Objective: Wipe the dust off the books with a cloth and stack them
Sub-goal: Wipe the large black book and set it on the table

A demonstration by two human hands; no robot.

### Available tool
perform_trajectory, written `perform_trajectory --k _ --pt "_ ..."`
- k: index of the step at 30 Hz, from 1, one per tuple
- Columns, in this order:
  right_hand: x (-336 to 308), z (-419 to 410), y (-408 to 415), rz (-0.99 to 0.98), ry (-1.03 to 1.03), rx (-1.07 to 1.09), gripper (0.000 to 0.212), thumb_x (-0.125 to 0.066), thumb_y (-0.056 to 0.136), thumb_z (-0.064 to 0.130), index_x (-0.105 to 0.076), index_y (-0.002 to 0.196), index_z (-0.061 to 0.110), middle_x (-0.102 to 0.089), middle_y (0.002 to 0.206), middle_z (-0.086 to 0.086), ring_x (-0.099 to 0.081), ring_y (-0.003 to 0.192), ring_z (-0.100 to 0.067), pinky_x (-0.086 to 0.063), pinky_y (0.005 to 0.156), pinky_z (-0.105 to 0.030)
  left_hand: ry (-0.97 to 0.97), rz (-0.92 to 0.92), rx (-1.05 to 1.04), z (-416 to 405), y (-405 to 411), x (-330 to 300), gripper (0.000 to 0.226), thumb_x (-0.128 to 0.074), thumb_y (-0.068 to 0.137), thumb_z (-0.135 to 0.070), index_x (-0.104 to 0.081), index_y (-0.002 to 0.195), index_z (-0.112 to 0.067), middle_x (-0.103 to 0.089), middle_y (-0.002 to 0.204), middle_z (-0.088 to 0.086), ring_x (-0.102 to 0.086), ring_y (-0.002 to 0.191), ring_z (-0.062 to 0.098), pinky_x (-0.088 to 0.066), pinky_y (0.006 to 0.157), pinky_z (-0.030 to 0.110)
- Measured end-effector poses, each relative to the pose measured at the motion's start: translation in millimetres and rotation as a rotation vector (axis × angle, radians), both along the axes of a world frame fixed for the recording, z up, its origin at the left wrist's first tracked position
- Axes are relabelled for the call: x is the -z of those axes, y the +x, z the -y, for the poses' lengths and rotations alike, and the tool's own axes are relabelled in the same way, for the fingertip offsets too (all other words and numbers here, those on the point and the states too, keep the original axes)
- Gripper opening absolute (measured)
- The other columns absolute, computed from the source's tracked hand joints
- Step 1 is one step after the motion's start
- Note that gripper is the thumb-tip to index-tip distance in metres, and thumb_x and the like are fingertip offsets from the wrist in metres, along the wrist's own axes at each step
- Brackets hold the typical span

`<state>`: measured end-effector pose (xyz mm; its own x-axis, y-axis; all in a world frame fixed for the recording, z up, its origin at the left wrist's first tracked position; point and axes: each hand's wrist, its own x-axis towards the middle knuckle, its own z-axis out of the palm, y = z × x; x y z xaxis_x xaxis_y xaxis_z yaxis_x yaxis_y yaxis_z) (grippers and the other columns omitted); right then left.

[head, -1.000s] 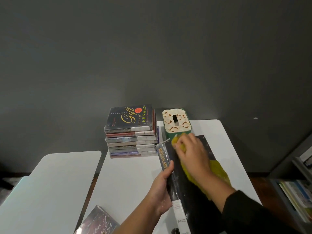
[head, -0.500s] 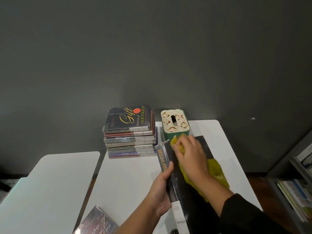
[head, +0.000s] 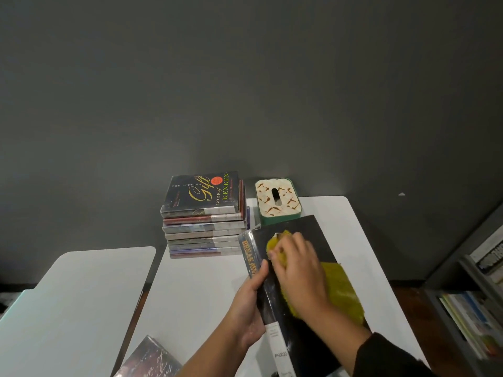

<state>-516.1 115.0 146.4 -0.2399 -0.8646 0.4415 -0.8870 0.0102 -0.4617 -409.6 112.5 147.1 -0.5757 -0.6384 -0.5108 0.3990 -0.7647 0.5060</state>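
A large black book point(head: 304, 235) lies on the white table point(head: 196, 292), its spine with gold lettering turned to the left. My left hand point(head: 249, 306) grips that spine edge, thumb on the cover. My right hand point(head: 298, 270) presses a yellow cloth point(head: 340, 289) flat on the cover, fingers near the book's far end. A stack of several books point(head: 204, 227) stands at the table's far left, a dark "Gift Book of KenKen" on top. Another book point(head: 149, 360) pokes in at the bottom edge.
A green tissue box point(head: 277, 200) with a patterned lid stands just beyond the black book, against the grey wall. A second white table point(head: 70, 300) sits to the left across a narrow gap. A bookshelf point(head: 479, 295) with books fills the right edge.
My right hand and the cloth have slid back along the cover toward me, baring more of the book's far end. My left hand keeps its grip on the spine.
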Motion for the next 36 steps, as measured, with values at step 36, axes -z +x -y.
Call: perform_trajectory --k 36 --pt "-0.5 23.7 -44.9 -0.007 -0.001 -0.216 0.054 -0.053 0.075 0.057 -0.055 0.117 0.022 -0.041 0.126 0.004 -0.036 0.114 -0.013 -0.043 0.095 -0.035 -0.082 0.05 -0.22 28.3 21.0 4.9 0.058 -0.054 0.081 -0.055 -0.069 0.109 -0.007 -0.07 0.106 0.02 -0.071 0.089 0.033 -0.06 0.07 0.041"
